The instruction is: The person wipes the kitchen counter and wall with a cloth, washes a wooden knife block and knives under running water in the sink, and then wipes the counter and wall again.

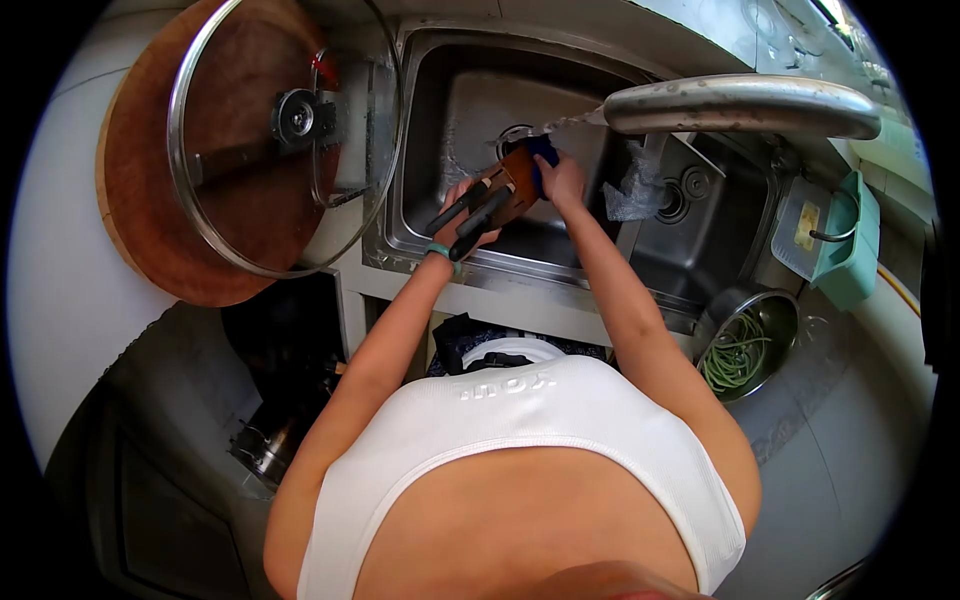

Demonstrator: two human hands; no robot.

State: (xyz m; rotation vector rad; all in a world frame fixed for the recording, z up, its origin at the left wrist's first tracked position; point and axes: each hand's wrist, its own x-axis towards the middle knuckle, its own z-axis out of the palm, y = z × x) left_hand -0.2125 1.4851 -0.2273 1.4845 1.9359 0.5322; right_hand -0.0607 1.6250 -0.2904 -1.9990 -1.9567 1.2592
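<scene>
A brown wooden knife block (521, 178) is held tilted over the left sink basin (480, 95). Several black knife handles (483, 210) stick out of it towards my body. My left hand (466, 212), with a green band at the wrist, is wrapped round the block's near left side, partly hidden by the handles. On the far right side, my right hand (562, 180) presses a dark blue cloth or sponge (543, 150) against the block. Water (578, 122) runs from the curved metal faucet (740, 105) towards the block's far end.
A glass lid (181, 130) stands before a round wooden cutting board (125, 200) at left. Clear plastic (638, 192) lies over the divider by the right basin (690, 245). Farther right are a metal bowl (783, 335) with green beans (735, 355) and a teal caddy (850, 262).
</scene>
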